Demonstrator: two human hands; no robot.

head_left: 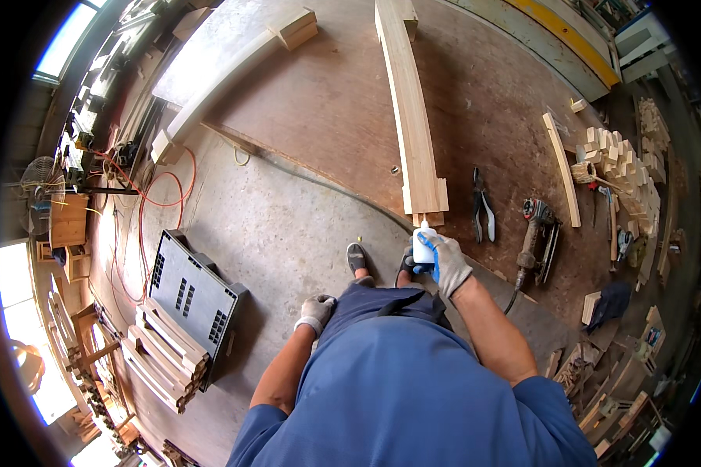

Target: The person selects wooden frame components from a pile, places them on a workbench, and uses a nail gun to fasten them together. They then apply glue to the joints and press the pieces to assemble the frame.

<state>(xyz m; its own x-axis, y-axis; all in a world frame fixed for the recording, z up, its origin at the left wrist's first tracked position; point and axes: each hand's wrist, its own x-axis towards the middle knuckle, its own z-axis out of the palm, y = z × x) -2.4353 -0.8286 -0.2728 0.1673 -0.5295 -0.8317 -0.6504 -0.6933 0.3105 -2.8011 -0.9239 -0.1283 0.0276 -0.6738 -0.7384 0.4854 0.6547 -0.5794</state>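
Note:
My right hand (449, 265), in a grey glove with a blue palm, is closed round a white squeeze bottle (424, 246). The bottle's narrow tip points at the near end of a long pale wooden beam (414, 117), where small tenons stick out. Whether the tip touches the wood I cannot tell. The beam lies on a brown worktable (327, 101), with blocks at both ends. Beside my left thigh hangs my left hand (315, 311), gloved in grey, its fingers curled; the palm is hidden.
Right of the beam lie pliers (482, 206), a corded power tool (534, 241), a thin wooden strip (562, 171) and stacked wood blocks (619, 159). A curved wooden piece (226, 82) spans the left side. On the floor are a grey plastic pallet (191, 284) and a red hose (183, 194).

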